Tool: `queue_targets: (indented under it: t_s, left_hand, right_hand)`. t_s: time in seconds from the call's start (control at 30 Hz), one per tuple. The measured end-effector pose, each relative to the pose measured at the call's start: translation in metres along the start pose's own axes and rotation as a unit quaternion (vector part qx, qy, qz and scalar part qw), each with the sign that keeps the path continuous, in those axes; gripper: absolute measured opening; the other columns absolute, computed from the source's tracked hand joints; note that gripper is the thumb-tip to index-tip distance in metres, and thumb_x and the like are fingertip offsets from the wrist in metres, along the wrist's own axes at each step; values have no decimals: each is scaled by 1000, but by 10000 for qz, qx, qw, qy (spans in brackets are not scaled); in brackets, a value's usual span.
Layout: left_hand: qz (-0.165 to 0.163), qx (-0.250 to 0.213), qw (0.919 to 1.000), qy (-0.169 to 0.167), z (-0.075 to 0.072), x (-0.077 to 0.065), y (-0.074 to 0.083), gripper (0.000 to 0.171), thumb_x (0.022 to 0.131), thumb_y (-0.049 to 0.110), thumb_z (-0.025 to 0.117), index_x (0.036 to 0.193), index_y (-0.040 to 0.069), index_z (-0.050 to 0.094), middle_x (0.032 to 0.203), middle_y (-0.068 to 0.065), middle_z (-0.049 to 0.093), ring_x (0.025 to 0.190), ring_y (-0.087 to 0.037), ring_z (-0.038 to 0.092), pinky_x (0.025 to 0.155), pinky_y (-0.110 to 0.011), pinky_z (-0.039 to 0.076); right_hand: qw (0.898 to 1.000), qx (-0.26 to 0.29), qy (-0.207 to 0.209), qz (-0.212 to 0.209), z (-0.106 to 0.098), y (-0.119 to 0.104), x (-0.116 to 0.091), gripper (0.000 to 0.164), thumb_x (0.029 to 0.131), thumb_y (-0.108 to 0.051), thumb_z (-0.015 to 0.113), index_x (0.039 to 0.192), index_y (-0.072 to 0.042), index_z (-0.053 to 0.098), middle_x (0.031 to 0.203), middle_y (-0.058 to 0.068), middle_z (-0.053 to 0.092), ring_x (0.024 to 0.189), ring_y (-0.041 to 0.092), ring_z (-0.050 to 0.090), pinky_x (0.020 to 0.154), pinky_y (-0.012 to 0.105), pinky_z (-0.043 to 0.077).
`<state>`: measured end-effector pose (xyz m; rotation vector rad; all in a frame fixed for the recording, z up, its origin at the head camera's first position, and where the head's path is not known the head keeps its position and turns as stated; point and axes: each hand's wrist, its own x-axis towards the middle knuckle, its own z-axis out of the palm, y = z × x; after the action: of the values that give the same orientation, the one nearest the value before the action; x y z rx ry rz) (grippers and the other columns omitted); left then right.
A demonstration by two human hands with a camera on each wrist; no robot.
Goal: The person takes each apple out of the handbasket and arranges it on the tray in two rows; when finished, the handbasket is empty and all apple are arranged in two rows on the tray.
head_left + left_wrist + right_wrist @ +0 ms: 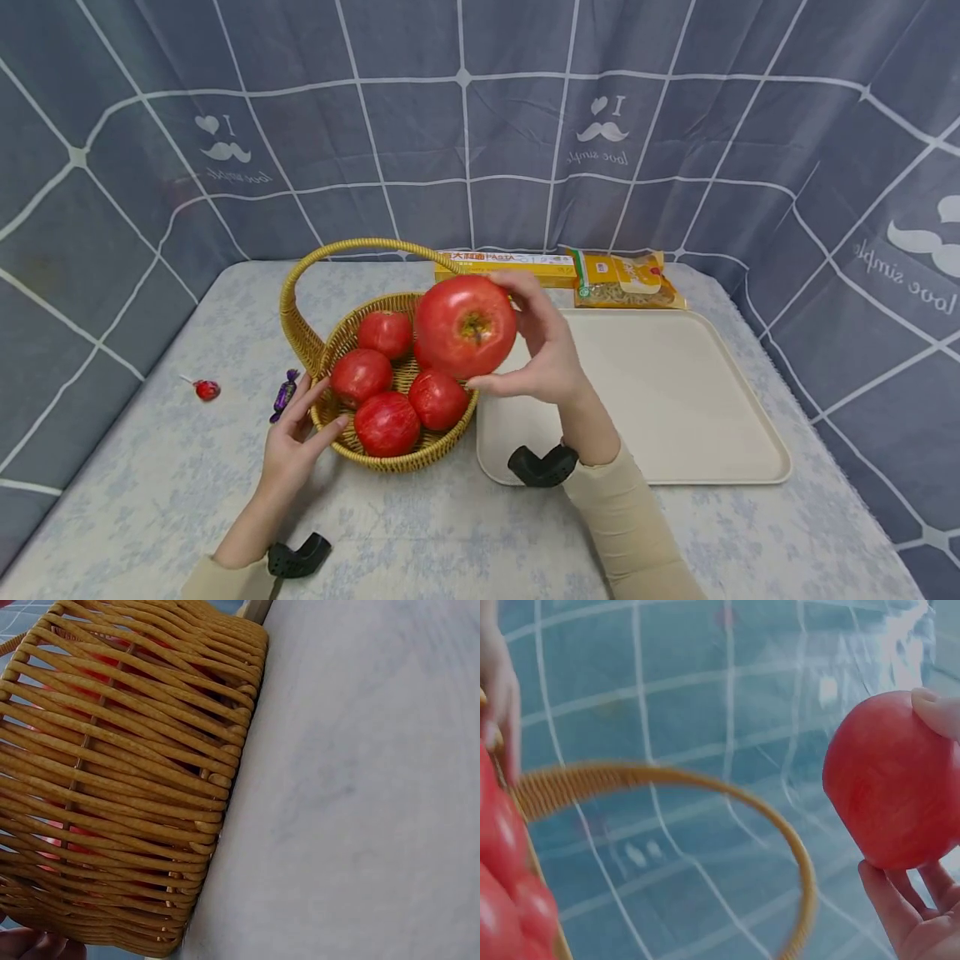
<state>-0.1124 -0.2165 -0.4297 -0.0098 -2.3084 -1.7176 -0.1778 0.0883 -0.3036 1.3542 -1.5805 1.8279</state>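
A large red apple (467,321) is held up in my right hand (546,346), over the right side of a wicker basket (420,457). In the right wrist view, the thumb lies on one side of this apple (892,780) and the other fingers on the opposite side. Several more apples (387,423) lie inside the basket. My left hand (291,446) grips the basket's left rim, thumb towards the inside. In the left wrist view the woven wall (112,772) fills one side, with red showing through its gaps.
A cream tray (645,400) lies right of the basket. Behind stand a yellow pasta box (517,268) and a yellow food packet (626,282). A purple wrapped candy (283,397) and a red lollipop (206,389) lie to the left. The basket's tall handle (296,325) arches upward.
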Motion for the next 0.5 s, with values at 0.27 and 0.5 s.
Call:
queue_targets:
  t_s: [0.27,0.5]
  left_hand:
    - [-51,61,10000,-36,0,1,-1,56,85,4,68,137,-1,46,153,-10,22,137,-28,25,91,-5,31]
    - [-53,75,10000,-31,0,1,-2,56,85,5,68,137,0,46,153,-10,22,136,-28,25,91,-6,31]
  right_hand:
    - [9902,-309,1278,477,-54,23,-6,80,66,-16,87,133,-6,45,127,6,48,118,29,44,93,34,46]
    - [9607,-715,1935,1859,-74,64,-19,76,68,11,75,134,-4,40,130,7,46,121,23,43,95,34,44]
